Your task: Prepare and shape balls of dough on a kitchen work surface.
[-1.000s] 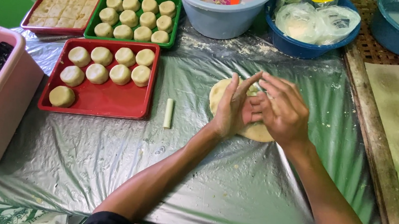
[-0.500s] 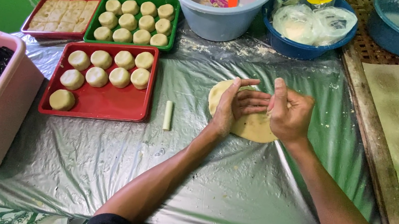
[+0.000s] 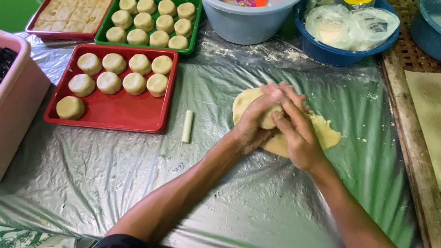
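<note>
Both hands meet right of frame centre, over the flattened dough sheet (image 3: 323, 135) on the plastic-covered tabletop (image 3: 255, 205). Left hand (image 3: 254, 124) and right hand (image 3: 296, 131) cupped close, grip narrow, pressing a small dough piece (image 3: 269, 115) between palms and fingers. Red tray (image 3: 117, 111) of dough rounds sits left of centre.

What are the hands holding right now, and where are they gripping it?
A small round pale dough piece, cupped between the left hand and the right hand. They press its sides, above the flat pale dough sheet on the plastic-covered table.
</note>
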